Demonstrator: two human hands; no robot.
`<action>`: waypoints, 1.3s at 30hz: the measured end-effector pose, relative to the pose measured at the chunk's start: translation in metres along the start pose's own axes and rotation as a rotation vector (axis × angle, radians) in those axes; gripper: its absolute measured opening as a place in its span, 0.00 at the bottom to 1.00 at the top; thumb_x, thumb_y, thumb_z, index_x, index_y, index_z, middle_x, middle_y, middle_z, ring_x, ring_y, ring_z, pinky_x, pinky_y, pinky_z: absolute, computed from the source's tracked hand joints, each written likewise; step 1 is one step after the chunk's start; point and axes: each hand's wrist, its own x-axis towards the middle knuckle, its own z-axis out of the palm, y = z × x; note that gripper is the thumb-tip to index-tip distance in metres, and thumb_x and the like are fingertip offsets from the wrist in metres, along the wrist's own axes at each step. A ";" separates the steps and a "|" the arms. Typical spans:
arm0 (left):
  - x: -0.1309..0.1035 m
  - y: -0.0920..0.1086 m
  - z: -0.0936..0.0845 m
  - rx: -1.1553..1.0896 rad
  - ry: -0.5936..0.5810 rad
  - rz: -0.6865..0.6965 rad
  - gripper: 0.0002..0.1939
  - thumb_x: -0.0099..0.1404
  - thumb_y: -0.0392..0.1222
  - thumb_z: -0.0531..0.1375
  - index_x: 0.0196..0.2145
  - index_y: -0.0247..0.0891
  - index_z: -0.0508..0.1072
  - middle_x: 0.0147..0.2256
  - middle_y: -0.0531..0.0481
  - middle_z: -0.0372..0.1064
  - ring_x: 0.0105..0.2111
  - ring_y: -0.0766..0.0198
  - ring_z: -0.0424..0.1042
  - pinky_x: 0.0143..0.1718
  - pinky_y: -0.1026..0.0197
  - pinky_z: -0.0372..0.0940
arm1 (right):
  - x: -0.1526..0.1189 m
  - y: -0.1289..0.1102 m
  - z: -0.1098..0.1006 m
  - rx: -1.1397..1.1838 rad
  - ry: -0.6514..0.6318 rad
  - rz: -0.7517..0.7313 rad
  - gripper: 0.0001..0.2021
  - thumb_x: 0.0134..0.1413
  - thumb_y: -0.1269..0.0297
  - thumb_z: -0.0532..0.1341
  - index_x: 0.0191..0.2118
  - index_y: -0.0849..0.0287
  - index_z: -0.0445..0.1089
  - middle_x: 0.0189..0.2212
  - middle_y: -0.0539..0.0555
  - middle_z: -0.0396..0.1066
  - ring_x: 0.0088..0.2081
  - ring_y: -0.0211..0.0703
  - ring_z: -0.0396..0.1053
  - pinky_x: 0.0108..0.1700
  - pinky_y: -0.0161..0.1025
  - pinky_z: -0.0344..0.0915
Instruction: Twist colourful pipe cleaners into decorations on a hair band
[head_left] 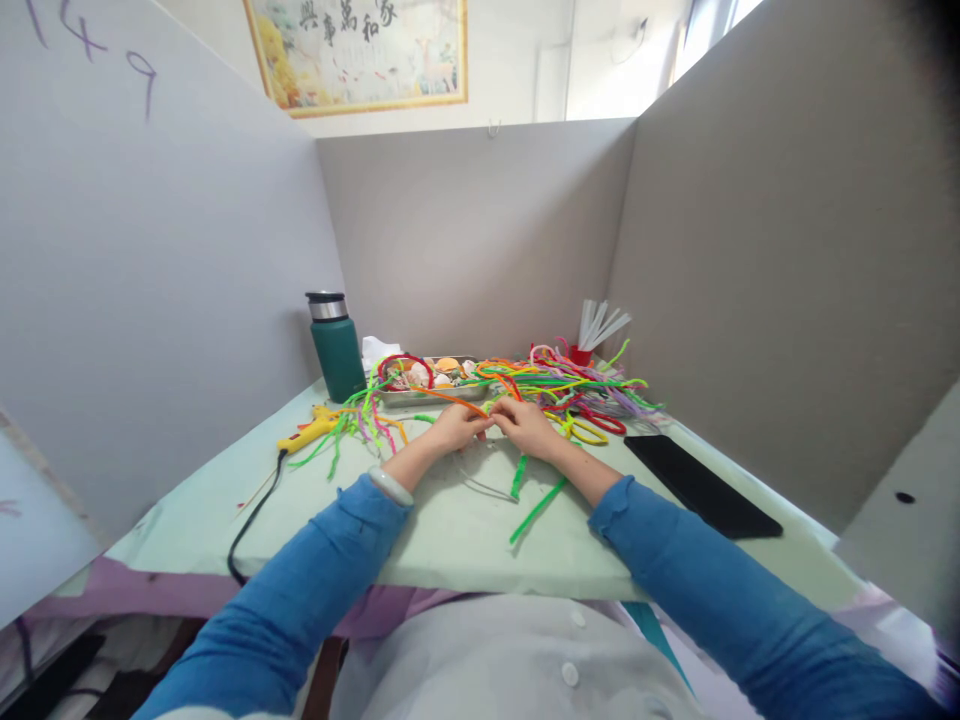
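The left hand (pixel 456 430) and right hand (pixel 523 428) meet, fingers pinched together on an orange fuzzy stem (pixel 448 398) above the worktop (pixel 450 545). A green stem (pixel 537 513) lies near the right wrist.

left partition (pixel 180 270): handwritten 149 (pixel 85 42) | framed picture (pixel 360 62): 興事萬和家 (pixel 349 17)
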 end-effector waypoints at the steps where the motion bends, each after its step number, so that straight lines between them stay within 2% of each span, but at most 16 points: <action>1: 0.000 0.000 0.000 0.006 -0.001 0.002 0.23 0.56 0.57 0.53 0.26 0.30 0.71 0.20 0.52 0.63 0.12 0.73 0.56 0.14 0.68 0.52 | 0.000 0.000 0.000 -0.001 -0.001 -0.003 0.07 0.53 0.65 0.52 0.31 0.59 0.66 0.23 0.48 0.67 0.25 0.34 0.61 0.28 0.32 0.51; 15: -0.001 0.003 -0.002 -0.006 0.008 -0.010 0.22 0.57 0.55 0.52 0.24 0.30 0.70 0.18 0.52 0.63 0.11 0.73 0.57 0.13 0.68 0.52 | -0.001 -0.004 -0.001 -0.012 -0.011 0.006 0.08 0.54 0.64 0.53 0.32 0.60 0.67 0.22 0.48 0.67 0.24 0.34 0.60 0.27 0.32 0.50; 26: -0.001 -0.002 -0.002 -0.074 0.026 -0.010 0.20 0.59 0.52 0.52 0.30 0.30 0.71 0.17 0.54 0.63 0.12 0.74 0.56 0.14 0.69 0.51 | -0.001 -0.005 -0.002 0.015 -0.014 -0.001 0.08 0.54 0.65 0.52 0.31 0.60 0.67 0.23 0.48 0.67 0.24 0.34 0.60 0.27 0.31 0.50; 32: -0.001 0.002 -0.002 -0.124 0.049 -0.044 0.20 0.59 0.52 0.52 0.29 0.30 0.71 0.15 0.55 0.60 0.12 0.74 0.55 0.14 0.70 0.51 | -0.001 -0.007 -0.002 0.014 -0.011 0.014 0.09 0.54 0.64 0.52 0.32 0.60 0.67 0.22 0.48 0.66 0.23 0.33 0.59 0.26 0.31 0.50; 39: -0.002 0.005 -0.001 -0.178 0.076 -0.099 0.19 0.58 0.53 0.53 0.27 0.31 0.68 0.20 0.53 0.64 0.12 0.75 0.55 0.14 0.69 0.52 | -0.001 -0.006 -0.001 0.022 -0.016 0.025 0.09 0.55 0.63 0.52 0.33 0.60 0.67 0.23 0.48 0.67 0.24 0.33 0.59 0.27 0.31 0.50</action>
